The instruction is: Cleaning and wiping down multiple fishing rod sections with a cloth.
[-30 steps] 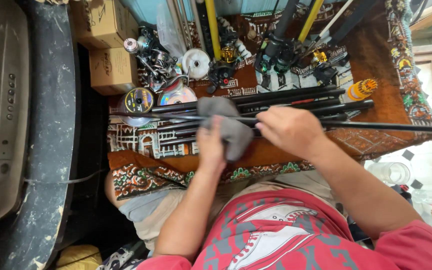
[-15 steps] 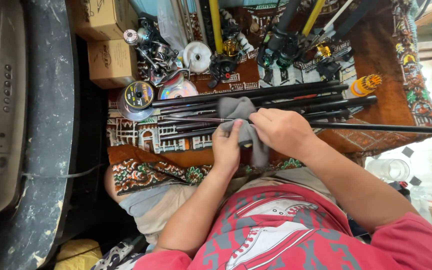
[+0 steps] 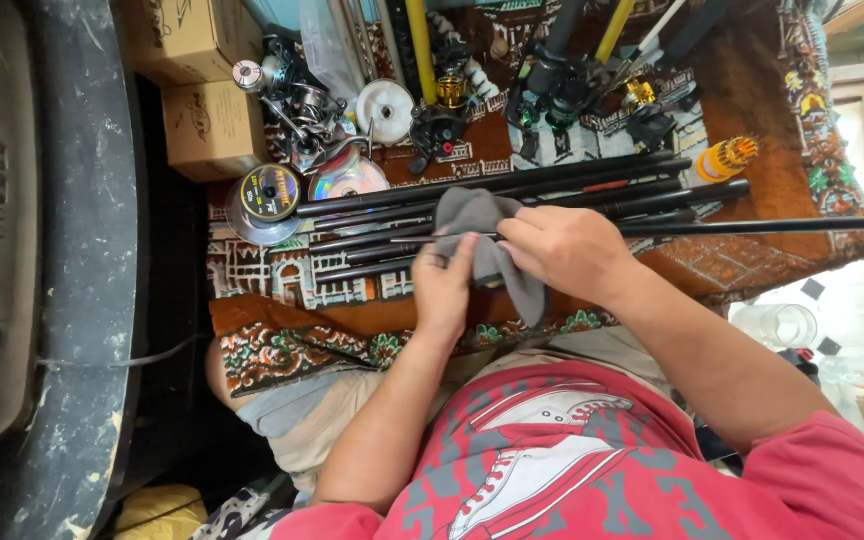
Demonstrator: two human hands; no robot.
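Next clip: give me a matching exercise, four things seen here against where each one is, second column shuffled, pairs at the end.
Things:
1. grey cloth
2. spool of fishing line
3. cardboard boxes
4. orange handle

Places:
A. upper left, beside the patterned rug
B. right end of the bundle of dark rods
C. between left hand and right hand, around a thin rod
D. on the rug, left of the rod ends

Pairs: 1-C, 2-D, 3-A, 4-B
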